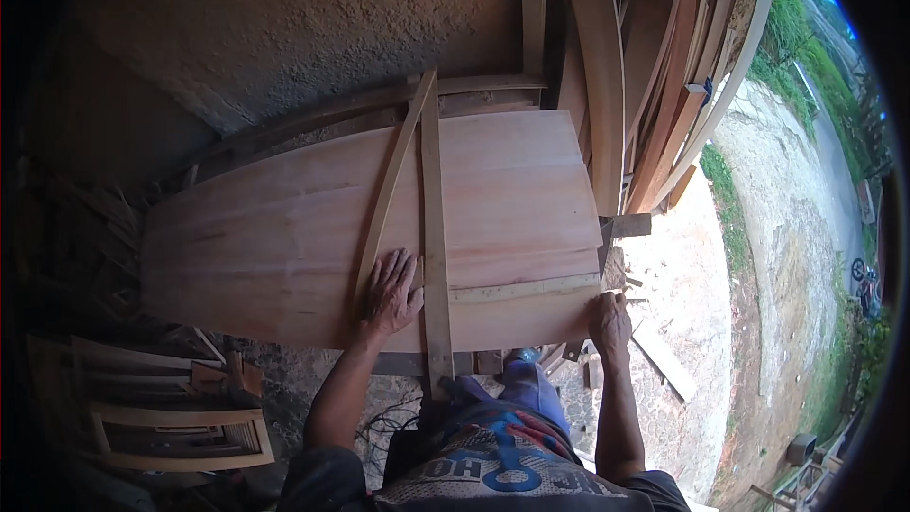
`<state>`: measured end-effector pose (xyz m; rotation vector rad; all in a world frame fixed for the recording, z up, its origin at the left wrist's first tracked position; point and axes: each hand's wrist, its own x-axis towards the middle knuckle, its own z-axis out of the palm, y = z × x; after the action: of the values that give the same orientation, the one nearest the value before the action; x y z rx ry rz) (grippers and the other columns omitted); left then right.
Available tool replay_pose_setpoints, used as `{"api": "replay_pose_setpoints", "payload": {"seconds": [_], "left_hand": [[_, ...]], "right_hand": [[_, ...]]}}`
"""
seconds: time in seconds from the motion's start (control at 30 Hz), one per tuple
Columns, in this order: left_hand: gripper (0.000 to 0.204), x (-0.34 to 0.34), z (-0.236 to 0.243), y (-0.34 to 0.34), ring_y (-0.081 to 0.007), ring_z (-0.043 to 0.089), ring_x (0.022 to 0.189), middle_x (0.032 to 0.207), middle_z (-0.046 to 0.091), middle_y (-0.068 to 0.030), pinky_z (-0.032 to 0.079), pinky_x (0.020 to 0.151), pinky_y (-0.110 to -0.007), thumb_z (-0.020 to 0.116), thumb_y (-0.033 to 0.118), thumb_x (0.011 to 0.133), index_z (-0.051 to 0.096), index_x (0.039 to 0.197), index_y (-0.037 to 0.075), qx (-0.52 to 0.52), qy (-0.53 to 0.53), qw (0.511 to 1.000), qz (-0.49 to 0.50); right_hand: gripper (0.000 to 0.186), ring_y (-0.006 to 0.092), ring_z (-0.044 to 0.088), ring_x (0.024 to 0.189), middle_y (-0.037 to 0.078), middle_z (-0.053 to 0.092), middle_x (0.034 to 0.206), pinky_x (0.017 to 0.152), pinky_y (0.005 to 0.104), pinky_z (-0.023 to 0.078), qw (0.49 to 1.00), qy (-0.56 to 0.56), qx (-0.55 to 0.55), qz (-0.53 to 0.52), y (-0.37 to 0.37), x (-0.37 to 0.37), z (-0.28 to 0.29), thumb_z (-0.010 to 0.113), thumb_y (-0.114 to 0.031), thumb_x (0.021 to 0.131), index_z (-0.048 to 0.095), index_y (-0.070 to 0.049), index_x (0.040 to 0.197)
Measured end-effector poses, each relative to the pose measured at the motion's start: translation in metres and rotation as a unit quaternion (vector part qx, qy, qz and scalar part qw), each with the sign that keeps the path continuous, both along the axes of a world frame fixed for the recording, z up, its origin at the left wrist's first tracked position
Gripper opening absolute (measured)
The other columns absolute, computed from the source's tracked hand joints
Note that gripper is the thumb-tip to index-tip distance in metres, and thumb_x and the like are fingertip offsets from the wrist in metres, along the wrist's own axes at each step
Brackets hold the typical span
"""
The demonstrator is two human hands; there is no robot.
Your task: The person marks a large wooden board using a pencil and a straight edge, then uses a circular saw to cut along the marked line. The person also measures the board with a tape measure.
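A large pale wooden panel (512, 199) lies in front of me. Two narrow slats cross it front to back: a slanted one (389, 190) and a straighter one (433, 218), meeting near the far end. My left hand (390, 294) rests with spread fingers on the panel, at the slanted slat's near end, beside the straighter slat. A light narrow strip (521, 286) runs crosswise over the right part of the panel. My right hand (609, 320) has its fingers curled at the panel's near right edge, close to that strip's end.
Planks (597, 76) lean upright at the back right against a rough wall (360, 9). Wooden frames (180, 455) lie at lower left, with dark cables (379, 427) nearby. A loose board (664, 360) is low at right. Outside are a concrete strip, grass and a road.
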<state>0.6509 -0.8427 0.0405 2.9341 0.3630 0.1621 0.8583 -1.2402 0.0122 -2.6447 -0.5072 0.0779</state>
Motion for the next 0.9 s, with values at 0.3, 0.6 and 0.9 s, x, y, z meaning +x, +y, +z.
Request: {"api": "replay_pose_setpoints", "payload": {"seconds": [0.3,0.6,0.9], "left_hand": [[0.060,-0.126,0.001,0.133,-0.0417,0.036,0.144,0.153,0.040,-0.0267,0.029,0.120,-0.050,0.057,0.024,0.094,0.044,0.145,-0.005,0.019,-0.014,0.998,0.059],[0.062,-0.183,-0.004,0.197,-0.0427,0.030,0.147,0.155,0.036,-0.0270,0.024,0.122,-0.051,0.051,0.028,0.098,0.037,0.149,-0.005,0.012,0.010,0.997,0.071],[0.060,-0.271,-0.018,0.334,-0.0425,0.029,0.148,0.158,0.032,-0.0273,0.022,0.123,-0.050,0.042,0.027,0.102,0.033,0.153,-0.003,0.040,0.071,0.992,0.094]], "right_hand": [[0.014,0.0417,0.062,0.088,0.022,0.060,0.092,0.075,0.0508,0.049,0.984,-0.009,-0.039,-0.175,0.019,-0.003,-0.013,0.061,-0.016,0.082,0.062,-0.004,0.089],[0.022,0.0412,0.063,0.092,0.023,0.063,0.095,0.079,0.0492,0.050,0.976,-0.003,-0.033,-0.215,0.083,-0.051,0.000,0.058,-0.020,0.083,0.068,-0.001,0.087],[0.023,0.0382,0.064,0.096,0.021,0.064,0.099,0.082,0.0464,0.053,0.992,0.056,0.040,-0.102,0.177,-0.135,0.020,0.061,-0.023,0.084,0.070,-0.002,0.087]]}}
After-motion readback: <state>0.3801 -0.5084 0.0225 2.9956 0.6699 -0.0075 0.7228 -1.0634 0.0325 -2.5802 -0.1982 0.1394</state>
